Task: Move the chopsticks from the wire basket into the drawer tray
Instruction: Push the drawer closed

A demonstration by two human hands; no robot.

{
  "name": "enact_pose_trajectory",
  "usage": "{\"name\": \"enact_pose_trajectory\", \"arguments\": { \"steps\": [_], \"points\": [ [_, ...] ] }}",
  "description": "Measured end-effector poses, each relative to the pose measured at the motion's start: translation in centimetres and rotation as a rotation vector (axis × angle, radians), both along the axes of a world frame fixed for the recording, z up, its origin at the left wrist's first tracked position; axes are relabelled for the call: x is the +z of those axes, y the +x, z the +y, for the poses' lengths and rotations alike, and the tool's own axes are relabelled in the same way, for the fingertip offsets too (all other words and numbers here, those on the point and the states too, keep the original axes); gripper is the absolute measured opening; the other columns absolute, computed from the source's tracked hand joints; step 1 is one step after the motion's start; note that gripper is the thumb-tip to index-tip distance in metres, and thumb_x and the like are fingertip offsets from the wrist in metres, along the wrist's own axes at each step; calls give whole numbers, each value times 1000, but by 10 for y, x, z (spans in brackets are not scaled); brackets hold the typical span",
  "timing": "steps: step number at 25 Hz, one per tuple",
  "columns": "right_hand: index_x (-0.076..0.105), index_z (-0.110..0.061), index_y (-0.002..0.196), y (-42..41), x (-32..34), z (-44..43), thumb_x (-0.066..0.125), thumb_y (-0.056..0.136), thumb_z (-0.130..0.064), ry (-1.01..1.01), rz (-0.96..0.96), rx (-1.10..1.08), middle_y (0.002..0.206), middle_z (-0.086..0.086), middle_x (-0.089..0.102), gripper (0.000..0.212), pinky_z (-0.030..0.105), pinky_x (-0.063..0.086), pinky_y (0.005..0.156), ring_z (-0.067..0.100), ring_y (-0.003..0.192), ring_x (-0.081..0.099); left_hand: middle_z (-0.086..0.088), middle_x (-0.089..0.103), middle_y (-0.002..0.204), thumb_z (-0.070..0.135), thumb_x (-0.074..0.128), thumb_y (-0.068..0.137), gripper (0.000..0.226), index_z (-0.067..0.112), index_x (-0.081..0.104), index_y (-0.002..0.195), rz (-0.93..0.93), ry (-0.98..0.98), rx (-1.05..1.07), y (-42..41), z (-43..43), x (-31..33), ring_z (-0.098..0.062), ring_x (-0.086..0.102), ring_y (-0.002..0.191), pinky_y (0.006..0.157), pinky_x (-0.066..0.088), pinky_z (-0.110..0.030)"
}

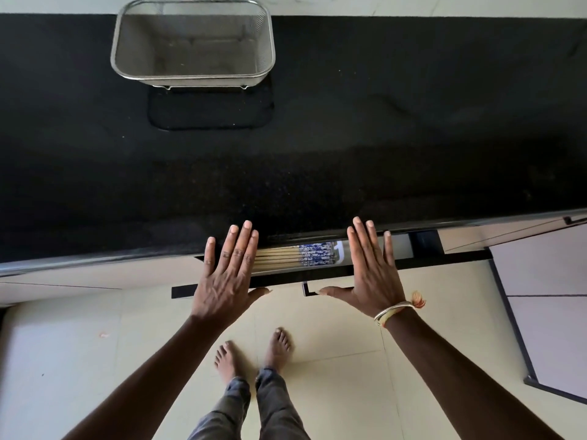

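Observation:
Several wooden chopsticks (pixel 298 256) with blue-and-white patterned ends lie side by side in the tray of the drawer (pixel 317 274), which is pulled out only a little from under the black counter. The wire mesh basket (pixel 193 42) stands at the back of the counter with nothing visible inside. My left hand (pixel 227 274) hovers flat over the drawer's left part, fingers spread, holding nothing. My right hand (pixel 373 271) is flat and open over the drawer's right part, with its thumb by the drawer handle (pixel 309 290).
The black countertop (pixel 349 138) fills the upper half of the view. A dark mat (pixel 209 112) lies under the basket. Below are a tiled floor, my bare feet (pixel 254 354) and a cabinet panel (pixel 546 296) at the right.

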State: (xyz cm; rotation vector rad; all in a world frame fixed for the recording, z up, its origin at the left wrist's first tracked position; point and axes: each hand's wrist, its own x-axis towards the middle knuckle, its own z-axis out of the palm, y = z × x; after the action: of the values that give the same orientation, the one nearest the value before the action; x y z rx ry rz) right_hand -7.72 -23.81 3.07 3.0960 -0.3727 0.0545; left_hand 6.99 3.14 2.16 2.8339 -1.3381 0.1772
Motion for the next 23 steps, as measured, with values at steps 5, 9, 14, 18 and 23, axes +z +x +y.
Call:
{"name": "enact_pose_trajectory", "arguments": {
  "steps": [5,9,14,18,23],
  "points": [
    [6,-11,158,19,-16,-14,65,76,-72,-139,-112,-49,166,11,9,118,59,7,121,35,153,7,-7,-4,174,51,88,71,129,11,8,165,-105,-78,80,17,-5,-3,-27,-7,161,128,-4,-54],
    [25,-13,155,36,-20,-18,71,74,-66,-158,-227,-85,163,10,24,107,61,13,120,35,151,20,-2,-3,175,43,88,75,118,17,16,165,-150,-106,123,27,-9,-8,-25,-3,161,126,4,-56],
    [48,-19,143,44,-24,-23,85,66,-45,-193,-355,-74,156,9,40,89,56,27,115,34,142,39,5,7,174,15,76,90,92,24,22,163,-197,-228,145,28,-13,-22,-20,8,161,123,18,-49],
    [59,-22,132,50,-26,-19,81,70,-13,-199,-474,-116,145,7,56,67,52,36,107,33,131,52,9,40,163,-1,63,94,72,30,43,156,-255,-335,188,28,-22,-22,-18,43,148,112,35,-43],
    [58,-20,135,50,-15,-9,86,59,-13,-166,-404,-231,148,7,52,81,49,33,109,32,136,46,9,49,157,-5,52,93,68,30,52,150,-206,-371,289,27,-31,-4,-17,50,143,102,38,-40]
  ]
}}
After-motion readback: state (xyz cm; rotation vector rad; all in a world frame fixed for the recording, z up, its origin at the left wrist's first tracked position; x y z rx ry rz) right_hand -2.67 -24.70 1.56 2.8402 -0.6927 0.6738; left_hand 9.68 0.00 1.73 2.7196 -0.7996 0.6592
